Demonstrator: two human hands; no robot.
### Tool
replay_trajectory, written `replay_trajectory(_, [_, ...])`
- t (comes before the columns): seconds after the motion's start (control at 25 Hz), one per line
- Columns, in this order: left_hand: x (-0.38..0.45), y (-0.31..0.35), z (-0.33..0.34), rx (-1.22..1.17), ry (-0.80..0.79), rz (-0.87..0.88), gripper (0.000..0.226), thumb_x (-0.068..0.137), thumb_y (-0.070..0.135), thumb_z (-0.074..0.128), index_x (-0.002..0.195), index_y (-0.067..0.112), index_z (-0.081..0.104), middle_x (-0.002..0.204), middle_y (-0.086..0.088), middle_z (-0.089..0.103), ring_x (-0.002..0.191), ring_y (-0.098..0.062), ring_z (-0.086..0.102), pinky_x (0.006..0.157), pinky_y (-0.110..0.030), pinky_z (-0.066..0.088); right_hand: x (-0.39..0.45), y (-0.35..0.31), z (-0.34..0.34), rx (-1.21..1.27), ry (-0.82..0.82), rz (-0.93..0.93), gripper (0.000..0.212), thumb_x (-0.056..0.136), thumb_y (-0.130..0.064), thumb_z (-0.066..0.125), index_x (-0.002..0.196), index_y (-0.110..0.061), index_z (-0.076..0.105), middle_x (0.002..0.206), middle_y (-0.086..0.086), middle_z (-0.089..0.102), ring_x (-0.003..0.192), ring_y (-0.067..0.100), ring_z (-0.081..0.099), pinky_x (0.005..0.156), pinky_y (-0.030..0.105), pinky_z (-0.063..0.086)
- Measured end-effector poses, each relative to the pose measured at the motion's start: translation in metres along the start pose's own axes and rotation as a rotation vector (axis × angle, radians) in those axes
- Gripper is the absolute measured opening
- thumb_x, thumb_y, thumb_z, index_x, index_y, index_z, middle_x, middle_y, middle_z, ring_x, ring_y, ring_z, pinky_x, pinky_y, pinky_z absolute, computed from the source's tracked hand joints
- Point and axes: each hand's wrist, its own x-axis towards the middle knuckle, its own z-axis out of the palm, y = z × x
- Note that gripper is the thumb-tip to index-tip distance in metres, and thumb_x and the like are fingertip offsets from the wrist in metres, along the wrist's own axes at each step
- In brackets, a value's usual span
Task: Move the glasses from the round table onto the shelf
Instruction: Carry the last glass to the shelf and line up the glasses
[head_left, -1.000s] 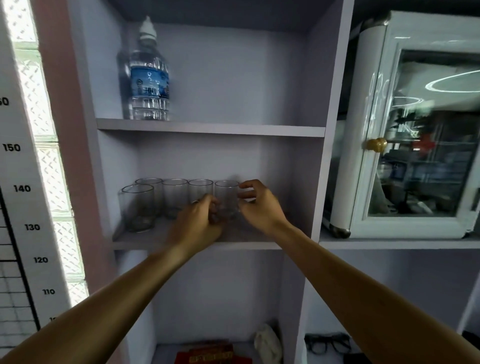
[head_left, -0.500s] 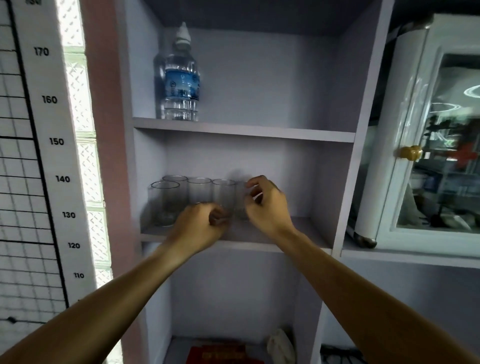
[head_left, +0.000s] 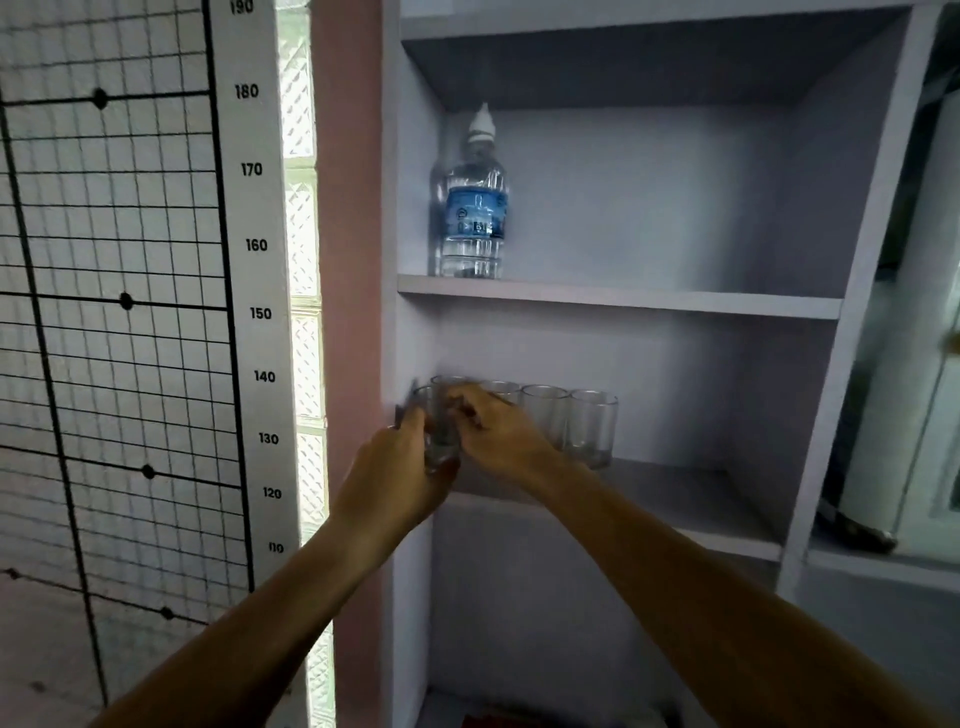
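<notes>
Several clear glasses stand in a row at the back of the middle shelf (head_left: 675, 491); the rightmost one (head_left: 592, 434) stands free. At the shelf's left front corner is one more glass (head_left: 440, 441), blurred. My left hand (head_left: 395, 473) wraps it from the left and below. My right hand (head_left: 501, 434) reaches in from the right, fingertips on its rim. The hands hide the left part of the row. The round table is out of view.
A water bottle (head_left: 475, 208) stands on the shelf above. A height chart (head_left: 254, 312) and a wire grid panel (head_left: 114, 260) hang on the wall to the left. A white glass-door cabinet (head_left: 883, 415) stands close on the right. The shelf's right half is bare.
Both hands have left the rightmost glass and moved left to the front-left glass. The view has swung left and up, so the shelf unit sits further right.
</notes>
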Motion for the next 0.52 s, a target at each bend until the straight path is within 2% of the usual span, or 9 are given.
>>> replay_trajectory(0.04, [0.0, 0.002, 0.0, -0.003, -0.008, -0.006, 0.057, 0.087, 0.045, 0.064, 0.133, 0.021, 0.04, 0.096, -0.003, 0.075, 0.084, -0.029, 0.072, 0.06, -0.022, 0.044, -0.001, -0.001, 0.0, -0.011, 0.01, 0.006, 0.021, 0.1, -0.023, 0.044, 0.117, -0.027, 0.057, 0.112, 0.005, 0.067, 0.094, 0.018, 0.063, 0.074, 0.025, 0.05])
replay_trajectory(0.12, [0.0, 0.002, 0.003, 0.021, 0.021, 0.005, 0.078, 0.086, 0.045, 0.065, 0.147, 0.02, 0.022, 0.108, -0.009, 0.072, 0.091, -0.036, 0.07, 0.067, -0.034, 0.05, -0.006, -0.002, -0.003, -0.027, 0.062, 0.008, 0.017, 0.099, -0.019, 0.045, 0.11, -0.018, 0.057, 0.106, 0.01, 0.067, 0.09, 0.024, 0.063, 0.074, 0.032, 0.05])
replay_trajectory(0.16, [0.001, 0.004, 0.003, 0.026, 0.039, 0.024, 0.084, 0.085, 0.045, 0.067, 0.149, 0.017, 0.02, 0.111, -0.012, 0.07, 0.093, -0.038, 0.069, 0.068, -0.037, 0.051, -0.011, -0.002, -0.006, -0.031, 0.094, -0.005, 0.016, 0.098, -0.017, 0.045, 0.109, -0.014, 0.056, 0.105, 0.013, 0.067, 0.089, 0.026, 0.062, 0.075, 0.036, 0.049])
replay_trajectory(0.2, [0.004, 0.007, 0.004, 0.012, 0.05, 0.044, 0.082, 0.083, 0.046, 0.069, 0.145, 0.015, 0.026, 0.111, -0.012, 0.07, 0.092, -0.039, 0.069, 0.067, -0.037, 0.052, -0.017, -0.001, -0.011, -0.034, 0.127, -0.022, 0.015, 0.098, -0.015, 0.045, 0.108, -0.011, 0.055, 0.105, 0.014, 0.067, 0.087, 0.025, 0.06, 0.074, 0.035, 0.047])
replay_trajectory(0.28, [0.013, 0.016, 0.004, -0.07, 0.042, 0.062, 0.057, 0.078, 0.049, 0.072, 0.116, 0.017, 0.044, 0.097, -0.007, 0.071, 0.082, -0.032, 0.07, 0.06, -0.035, 0.054, -0.027, 0.0, -0.025, -0.036, 0.187, -0.04, 0.013, 0.097, -0.013, 0.045, 0.106, -0.011, 0.054, 0.106, 0.014, 0.065, 0.086, 0.024, 0.057, 0.071, 0.031, 0.042])
replay_trajectory(0.36, [0.019, 0.033, 0.01, -0.108, 0.013, 0.064, 0.044, 0.073, 0.053, 0.074, 0.089, 0.024, 0.045, 0.081, 0.003, 0.067, 0.069, -0.022, 0.066, 0.052, -0.032, 0.05, -0.041, 0.003, -0.045, -0.038, 0.231, -0.014, 0.01, 0.097, -0.013, 0.044, 0.103, -0.014, 0.053, 0.106, 0.015, 0.063, 0.089, 0.027, 0.057, 0.073, 0.034, 0.045])
replay_trajectory(0.44, [0.021, 0.053, 0.022, -0.099, 0.012, 0.064, 0.045, 0.069, 0.06, 0.073, 0.082, 0.029, 0.045, 0.078, 0.006, 0.066, 0.066, -0.02, 0.065, 0.048, -0.028, 0.042, -0.055, 0.008, -0.067, -0.047, 0.264, 0.04, 0.011, 0.097, -0.014, 0.043, 0.101, -0.015, 0.053, 0.107, 0.015, 0.062, 0.09, 0.03, 0.057, 0.074, 0.037, 0.047])
replay_trajectory(0.52, [0.02, 0.075, 0.039, -0.118, -0.004, 0.076, 0.047, 0.067, 0.065, 0.072, 0.085, 0.028, 0.048, 0.083, 0.005, 0.069, 0.071, -0.022, 0.066, 0.05, -0.028, 0.04, -0.071, 0.017, -0.087, -0.075, 0.308, 0.103, 0.012, 0.096, -0.016, 0.043, 0.101, -0.015, 0.054, 0.107, 0.014, 0.062, 0.09, 0.031, 0.058, 0.075, 0.04, 0.049])
